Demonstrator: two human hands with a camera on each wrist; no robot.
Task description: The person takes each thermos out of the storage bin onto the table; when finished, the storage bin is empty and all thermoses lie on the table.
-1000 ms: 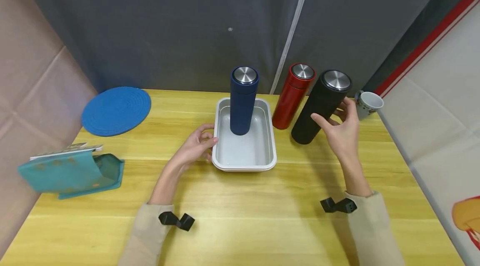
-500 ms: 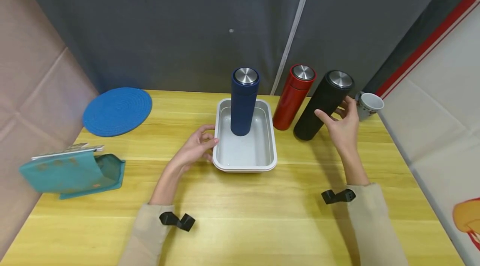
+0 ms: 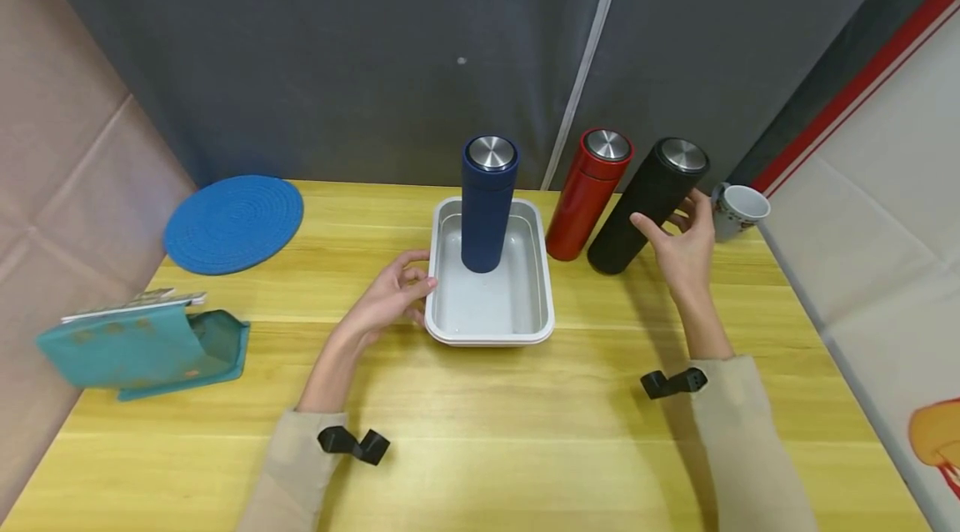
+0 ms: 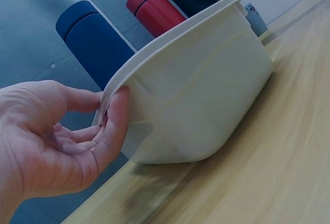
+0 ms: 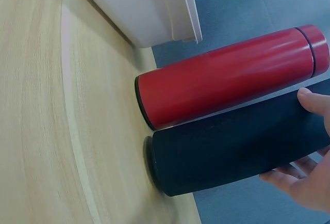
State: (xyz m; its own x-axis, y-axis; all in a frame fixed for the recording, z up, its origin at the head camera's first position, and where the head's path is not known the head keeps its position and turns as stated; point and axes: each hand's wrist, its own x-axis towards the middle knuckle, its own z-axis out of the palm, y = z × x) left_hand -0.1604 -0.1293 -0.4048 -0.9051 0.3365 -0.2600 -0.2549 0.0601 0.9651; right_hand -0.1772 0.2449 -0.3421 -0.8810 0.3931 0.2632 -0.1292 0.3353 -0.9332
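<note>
My left hand (image 3: 392,292) pinches the left rim of a pale grey plastic bin (image 3: 487,317), as the left wrist view shows with the thumb and fingers on either side of the lip. Inside the bin stands a dark blue thermos (image 3: 486,219) with a silver-topped lid. On the right, my right hand (image 3: 684,253) grips a black thermos (image 3: 637,211) round its upper side. A red thermos (image 3: 579,211) stands between the black one and the bin. In the right wrist view, the black thermos (image 5: 227,146) runs alongside the red thermos (image 5: 227,79), its base close over the table.
A patterned white mug (image 3: 738,211) stands behind my right hand at the table's right edge. Far left are a round blue woven mat (image 3: 234,223) and a teal bag (image 3: 142,340) with papers. A dark grey curtain (image 3: 337,57) closes off the back.
The black thermos has moved slightly back and to the right in my right hand, and its base sits farther from me. My left hand and the bin have stayed put.
</note>
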